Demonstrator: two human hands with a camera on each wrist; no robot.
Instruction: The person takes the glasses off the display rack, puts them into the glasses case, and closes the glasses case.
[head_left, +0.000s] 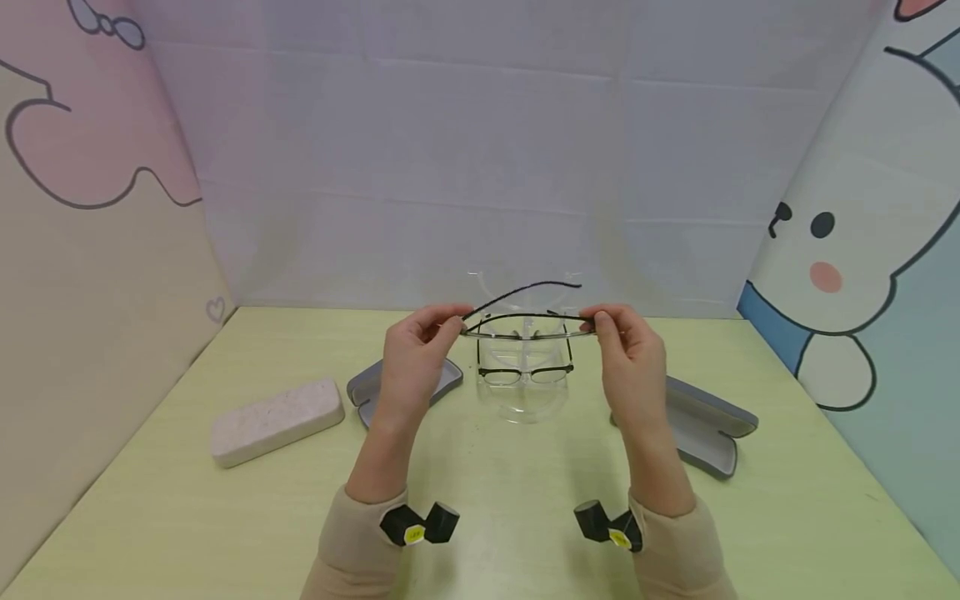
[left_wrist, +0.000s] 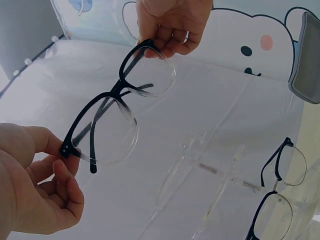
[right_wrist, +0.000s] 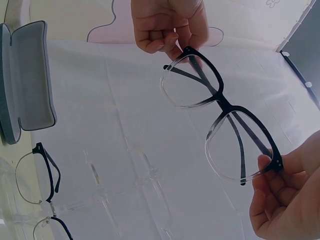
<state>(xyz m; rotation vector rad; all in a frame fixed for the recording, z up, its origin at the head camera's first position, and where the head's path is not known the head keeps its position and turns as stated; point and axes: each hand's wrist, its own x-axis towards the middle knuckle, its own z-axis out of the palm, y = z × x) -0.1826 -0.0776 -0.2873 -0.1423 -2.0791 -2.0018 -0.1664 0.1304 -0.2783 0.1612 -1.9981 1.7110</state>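
Hands hold black-rimmed glasses [head_left: 528,321] above the bench [head_left: 187,508]: left grip [head_left: 415,354] and right grip [head_left: 630,358] each pinch one hinge corner.

You held the glasses [head_left: 528,321] level above the table: black upper rims fading to clear below, temples folded, one end pinched in each hand.

Left hand [head_left: 415,354], right hand [head_left: 632,354] raised, fingertips pinching.
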